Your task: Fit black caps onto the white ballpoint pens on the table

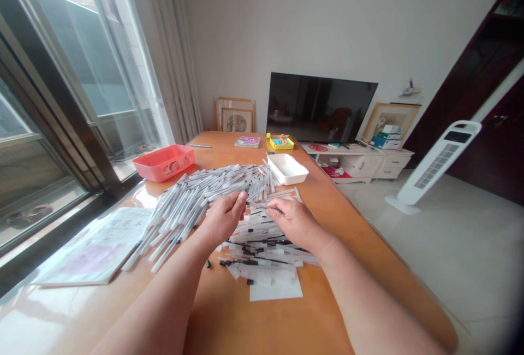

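Pens [196, 196] lie heaped beside white tray [287, 168], seemingly empty, pink basket [164, 161].

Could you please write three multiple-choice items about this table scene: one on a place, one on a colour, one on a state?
1. Where is the white tray?
A. beyond the pen pile
B. on the floor
C. on the paper

2. What colour is the basket near the window?
A. blue
B. red
C. green

3. What is the left hand doing?
A. lying flat
B. pinching a pen in its grip
C. hidden

Answers: 1 A, it stands behind the pile; 2 B, plainly red; 3 B, fingertips close on a pen while the right hand rests on the pile.
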The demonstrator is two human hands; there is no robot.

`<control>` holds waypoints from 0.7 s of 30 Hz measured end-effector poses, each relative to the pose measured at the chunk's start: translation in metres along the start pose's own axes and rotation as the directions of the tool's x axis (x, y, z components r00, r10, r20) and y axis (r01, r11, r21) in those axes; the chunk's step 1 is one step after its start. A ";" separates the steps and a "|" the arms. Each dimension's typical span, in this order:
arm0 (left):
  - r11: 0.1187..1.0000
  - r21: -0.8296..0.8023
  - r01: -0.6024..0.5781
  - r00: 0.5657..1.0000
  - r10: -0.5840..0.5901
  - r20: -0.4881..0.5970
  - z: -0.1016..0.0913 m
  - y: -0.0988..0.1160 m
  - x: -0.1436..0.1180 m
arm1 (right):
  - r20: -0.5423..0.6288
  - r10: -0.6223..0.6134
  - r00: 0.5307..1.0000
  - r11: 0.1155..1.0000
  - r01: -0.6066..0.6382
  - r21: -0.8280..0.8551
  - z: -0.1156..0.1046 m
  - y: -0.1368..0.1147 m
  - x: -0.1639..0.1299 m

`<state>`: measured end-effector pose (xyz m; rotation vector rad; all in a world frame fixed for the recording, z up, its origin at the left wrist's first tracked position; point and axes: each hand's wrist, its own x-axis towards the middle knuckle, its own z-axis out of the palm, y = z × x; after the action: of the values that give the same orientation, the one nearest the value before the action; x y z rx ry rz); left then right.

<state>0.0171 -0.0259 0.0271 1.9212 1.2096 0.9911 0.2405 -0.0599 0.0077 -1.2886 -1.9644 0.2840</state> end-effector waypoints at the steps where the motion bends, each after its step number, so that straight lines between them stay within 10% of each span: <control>1: 1.000 -0.011 -0.004 1.000 0.004 0.007 0.000 0.000 0.000 | 0.003 0.004 1.000 1.000 -0.004 -0.006 0.000 0.001 0.000; 21: 0.999 0.007 0.033 0.998 -0.033 0.059 0.003 -0.005 0.000 | -0.036 -0.018 0.999 0.995 0.015 -0.097 -0.002 -0.005 0.000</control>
<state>0.0181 -0.0247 0.0217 1.9153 1.2081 0.9084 0.2383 -0.0628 0.0124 -1.3288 -1.9774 0.1580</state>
